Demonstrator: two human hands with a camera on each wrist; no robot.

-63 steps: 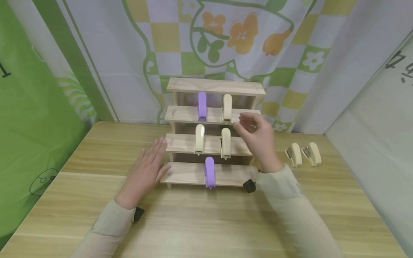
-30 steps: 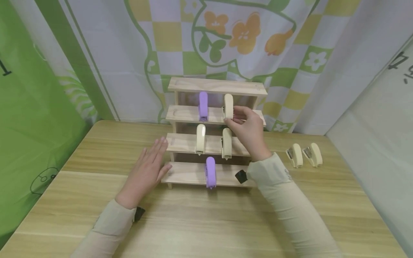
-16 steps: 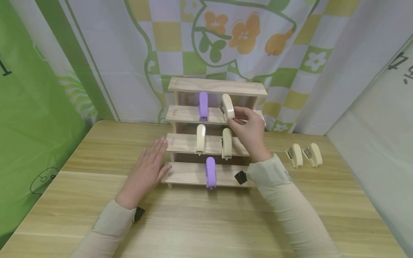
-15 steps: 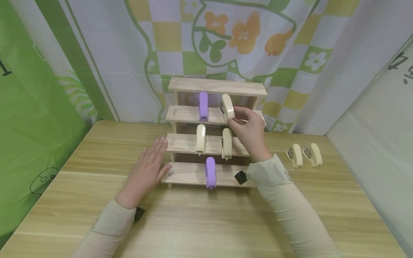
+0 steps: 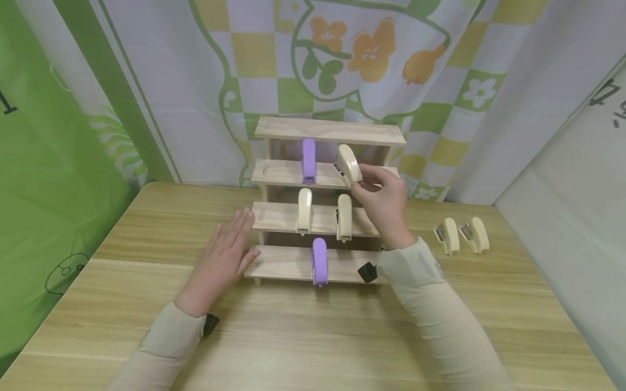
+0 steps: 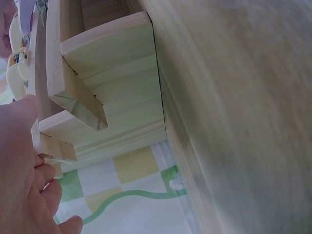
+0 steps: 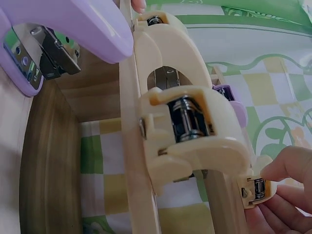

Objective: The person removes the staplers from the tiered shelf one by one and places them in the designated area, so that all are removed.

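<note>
My right hand [image 5: 386,198] pinches a cream stapler [image 5: 348,164] at the second tier from the top of a stepped wooden rack [image 5: 281,217]. The stapler is angled, its front end turned right. In the right wrist view thumb and fingers grip that stapler [image 7: 258,187] by its end. A purple stapler [image 5: 308,161] stands left of it on the same tier. Two cream staplers, one on the left [image 5: 304,210] and one on the right [image 5: 344,217], occupy the tier below. Another purple stapler [image 5: 319,262] is on the lowest tier. My left hand [image 5: 217,258] lies with straight fingers against the rack's left side.
Two more cream staplers, a nearer-left one [image 5: 446,236] and an outer one [image 5: 474,235], stand on the wooden table [image 5: 313,336] right of the rack. A patterned curtain [image 5: 254,54] hangs close behind. Black wrist mounts show below both sleeves.
My right hand reached the cream stapler on the second tier and took hold of it. It has since turned the stapler and shifted it slightly right. The left hand stays put.
</note>
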